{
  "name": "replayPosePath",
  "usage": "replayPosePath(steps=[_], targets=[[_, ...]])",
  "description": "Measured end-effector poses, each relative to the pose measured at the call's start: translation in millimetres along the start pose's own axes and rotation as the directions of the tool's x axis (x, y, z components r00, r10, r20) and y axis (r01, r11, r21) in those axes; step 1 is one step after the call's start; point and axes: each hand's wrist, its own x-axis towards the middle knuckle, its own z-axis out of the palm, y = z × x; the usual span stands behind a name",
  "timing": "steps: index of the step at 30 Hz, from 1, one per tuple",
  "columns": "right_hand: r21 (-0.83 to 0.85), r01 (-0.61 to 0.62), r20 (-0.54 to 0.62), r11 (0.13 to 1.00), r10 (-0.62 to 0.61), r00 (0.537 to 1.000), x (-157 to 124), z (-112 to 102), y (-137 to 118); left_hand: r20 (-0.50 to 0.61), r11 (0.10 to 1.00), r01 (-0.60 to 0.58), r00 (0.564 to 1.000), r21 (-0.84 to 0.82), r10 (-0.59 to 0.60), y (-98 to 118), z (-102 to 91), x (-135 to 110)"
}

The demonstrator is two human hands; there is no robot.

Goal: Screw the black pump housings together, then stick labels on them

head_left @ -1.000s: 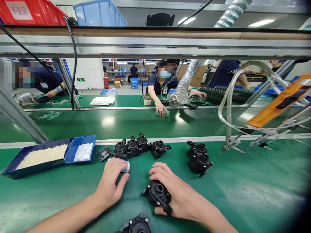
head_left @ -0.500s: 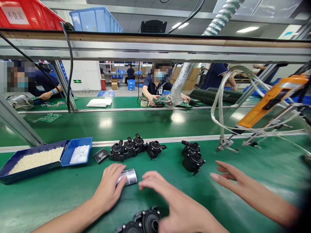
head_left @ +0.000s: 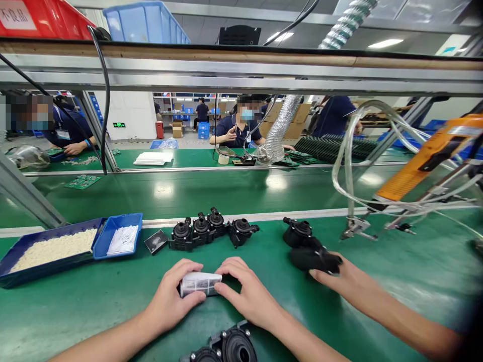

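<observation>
A roll of labels, pale and silvery with a grid of printed squares, is between my two hands just above the green bench. My left hand is closed around its left end. The fingers and thumb of my right hand pinch the right end. Nearest to me, at the bottom edge, sit black pump housings, partly cut off by the frame. From the right a co-worker's hand grips a black pump, blurred by motion.
Several black pumps stand in a row behind my hands, with a small dark block at their left. At the left are a blue tray of cream pieces and a blue bin of white strips. An orange tool with clear tubes hangs at the right.
My right hand has moved to the label roll and taken its right end; the roll is now turned and held by both hands. The co-worker's hand has taken hold of a pump.
</observation>
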Motion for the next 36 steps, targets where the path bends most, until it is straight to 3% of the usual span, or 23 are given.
replayPosePath(steps=[5, 15, 22, 28, 32, 36], targets=[[0.033, 0.026, -0.072, 0.999, -0.023, 0.997, 1.5, 4.6, 5.7, -0.013, 0.993, 0.118, 0.993, -0.016, -0.118, 3.3, -2.1, 2.8], [0.093, 0.102, -0.094, 0.990, -0.093, 0.991, 6.5, 13.8, 6.0, -0.030, 0.993, 0.117, 0.993, 0.034, -0.116, 7.2, -1.6, 4.0], [0.009, 0.166, -0.083, 0.986, -0.164, 0.983, 4.8, 12.6, 9.7, -0.018, 0.984, 0.164, 0.986, 0.063, -0.163, 5.8, -2.3, 1.4], [0.001, 0.189, -0.157, 0.982, -0.186, 0.970, 5.8, 12.7, 13.7, -0.007, 0.984, 0.172, 0.985, 0.051, -0.171, 2.3, -1.4, 3.5], [-0.190, 0.355, -0.158, 0.915, -0.385, 0.909, 6.4, 4.6, 12.9, 0.005, 0.982, 0.185, 0.983, 0.047, -0.185, 4.3, -1.8, 4.7], [-0.316, 0.529, -0.059, 0.788, -0.573, 0.818, 4.9, -5.8, 10.4, 0.003, 0.978, 0.202, 0.979, 0.051, -0.203, 6.7, -0.4, 4.8]])
